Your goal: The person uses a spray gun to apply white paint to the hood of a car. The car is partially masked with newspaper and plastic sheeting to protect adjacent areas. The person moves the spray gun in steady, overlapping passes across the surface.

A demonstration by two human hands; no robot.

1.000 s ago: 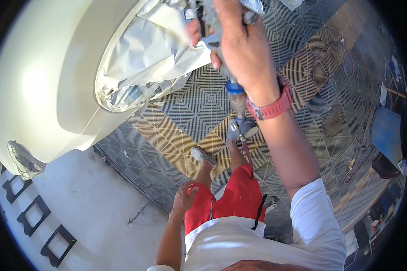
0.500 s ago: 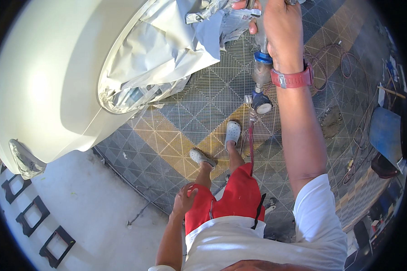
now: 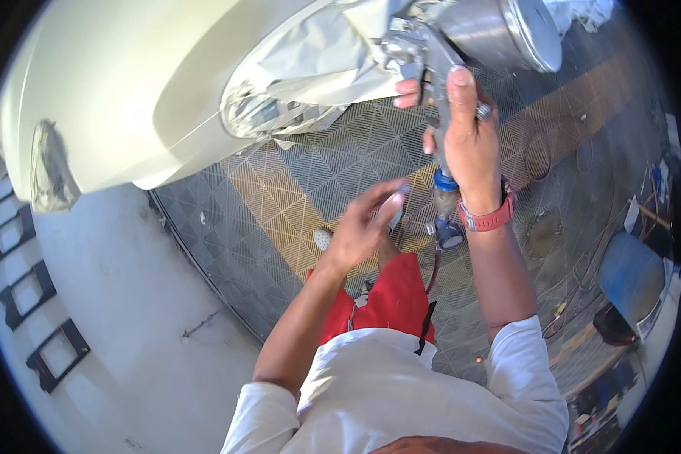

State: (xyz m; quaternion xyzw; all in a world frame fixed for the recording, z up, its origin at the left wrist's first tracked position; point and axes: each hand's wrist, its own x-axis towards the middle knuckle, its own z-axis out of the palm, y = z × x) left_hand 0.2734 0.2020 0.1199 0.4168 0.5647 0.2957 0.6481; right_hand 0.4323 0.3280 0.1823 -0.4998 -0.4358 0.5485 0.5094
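- My right hand (image 3: 473,155) is wrapped around the grip of a silver spray gun (image 3: 440,57), thumb along its back and fingertips showing on the far side.
- The spray gun is raised in front of me, over the tiled floor (image 3: 295,189) and just beside the white masking sheet (image 3: 318,49) on the cream body panel (image 3: 113,113).
- A shiny metal cup (image 3: 488,34) sits at the gun's upper right, tilted.
- Below the grip come a blue collar (image 3: 445,180), then a dark round gauge (image 3: 449,234), with a red hose (image 3: 434,272) running down toward my red shorts (image 3: 393,295).
- My left hand (image 3: 358,233) holds nothing; its fingers and thumb are spread a little, near the gauge but apart from it.
- My two hands are apart from each other.
- I wear a red watch (image 3: 490,219) on my right wrist.
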